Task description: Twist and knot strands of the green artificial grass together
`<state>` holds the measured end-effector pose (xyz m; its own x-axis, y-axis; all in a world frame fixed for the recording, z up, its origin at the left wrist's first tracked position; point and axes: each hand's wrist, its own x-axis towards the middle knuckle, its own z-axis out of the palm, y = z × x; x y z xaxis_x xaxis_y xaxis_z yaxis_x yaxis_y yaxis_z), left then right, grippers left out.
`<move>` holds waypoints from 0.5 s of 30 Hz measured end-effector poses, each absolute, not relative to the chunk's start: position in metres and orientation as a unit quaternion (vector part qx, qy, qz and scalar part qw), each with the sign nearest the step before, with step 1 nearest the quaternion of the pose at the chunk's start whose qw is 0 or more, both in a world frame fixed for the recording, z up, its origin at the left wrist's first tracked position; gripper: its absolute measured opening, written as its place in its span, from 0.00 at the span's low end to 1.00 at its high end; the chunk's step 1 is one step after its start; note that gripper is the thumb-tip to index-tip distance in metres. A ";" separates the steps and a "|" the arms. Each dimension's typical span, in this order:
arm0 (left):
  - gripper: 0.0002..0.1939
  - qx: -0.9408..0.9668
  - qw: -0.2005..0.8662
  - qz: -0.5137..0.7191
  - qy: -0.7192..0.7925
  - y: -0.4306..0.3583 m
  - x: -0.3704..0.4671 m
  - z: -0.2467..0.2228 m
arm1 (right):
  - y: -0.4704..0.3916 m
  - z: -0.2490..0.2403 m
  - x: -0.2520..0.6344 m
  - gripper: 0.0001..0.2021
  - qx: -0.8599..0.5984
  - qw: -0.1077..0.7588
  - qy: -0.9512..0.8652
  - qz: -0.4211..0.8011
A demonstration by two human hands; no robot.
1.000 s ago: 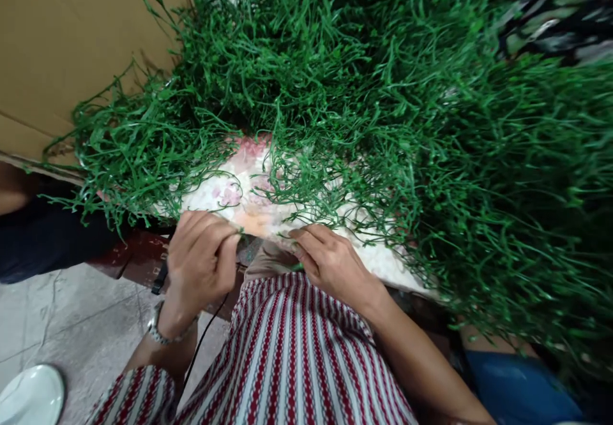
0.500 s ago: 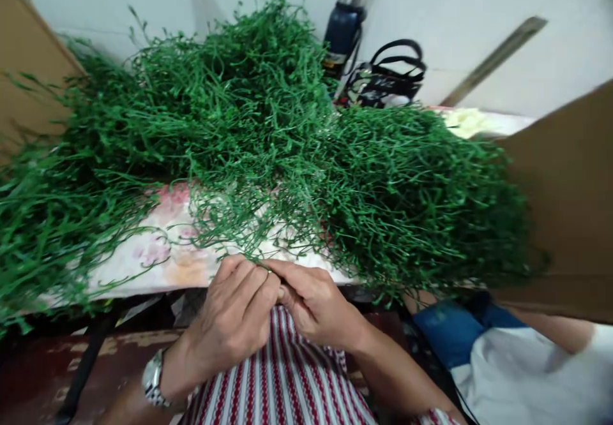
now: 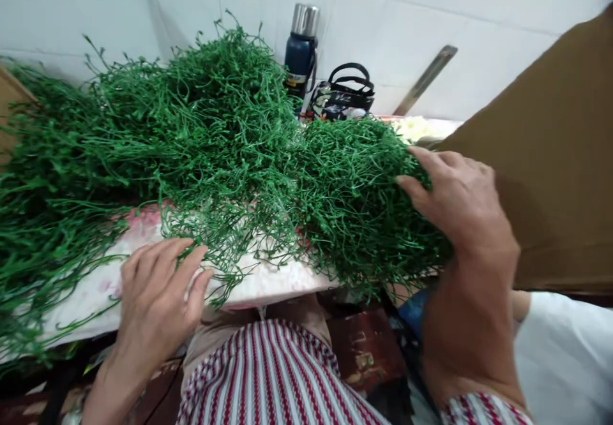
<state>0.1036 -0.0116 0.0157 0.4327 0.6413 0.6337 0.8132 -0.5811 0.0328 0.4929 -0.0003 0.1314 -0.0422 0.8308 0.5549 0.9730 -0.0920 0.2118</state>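
My left hand (image 3: 160, 288) rests at the front of the flower-patterned table cover (image 3: 272, 278), fingers curved and thumb apart. Nothing shows in its grip; a few loose thin green stems (image 3: 230, 233) lie right beside its fingertips. My right hand (image 3: 462, 198) is stretched out over the right edge of a heap of green plastic-looking stems (image 3: 359, 201). Its thumb and forefinger are spread, reaching to the stems, and its other fingers are partly hidden. A larger heap of the same green stems (image 3: 191, 119) fills the left and back of the table.
A dark blue thermos (image 3: 301, 55) and a black patterned handbag (image 3: 342, 96) stand by the tiled wall. A metal strip (image 3: 426, 80) leans there, near pale yellow pieces (image 3: 412, 128). Cardboard (image 3: 541, 157) rises at the right, with a person in white (image 3: 565, 348) beyond it.
My hands, together at the table edge before, have parted. The left moved left onto the table edge; the right reached out to the right heap. The view shifted right.
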 end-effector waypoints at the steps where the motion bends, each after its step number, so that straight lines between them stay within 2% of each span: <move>1: 0.16 -0.842 0.141 -0.273 -0.444 -0.011 0.100 0.010 | -0.001 0.128 0.493 0.19 -0.679 0.115 -0.659 -0.302; 4: 0.14 -0.846 0.132 -0.231 -0.463 -0.012 0.095 -0.003 | -0.006 0.113 0.467 0.15 -0.645 0.198 -0.661 -0.328; 7: 0.11 -0.829 0.120 -0.238 -0.492 -0.010 0.094 -0.011 | -0.001 0.091 0.420 0.10 -0.585 0.268 -0.732 -0.225; 9: 0.11 -0.825 0.115 -0.242 -0.497 -0.007 0.094 -0.015 | 0.009 0.073 0.388 0.10 -0.577 0.223 -0.770 -0.154; 12: 0.13 -0.819 0.119 -0.274 -0.489 -0.002 0.093 -0.019 | 0.029 0.050 0.355 0.11 -0.598 0.106 -0.787 -0.109; 15: 0.14 -0.795 0.093 -0.342 -0.492 0.001 0.088 -0.018 | 0.038 0.042 0.343 0.11 -0.609 0.093 -0.781 -0.102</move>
<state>0.0879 0.0015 -0.0182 0.2810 0.7190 0.6357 0.8465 -0.4978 0.1888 0.3430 0.0384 0.0422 -0.2414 0.9324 0.2689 0.9702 0.2380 0.0460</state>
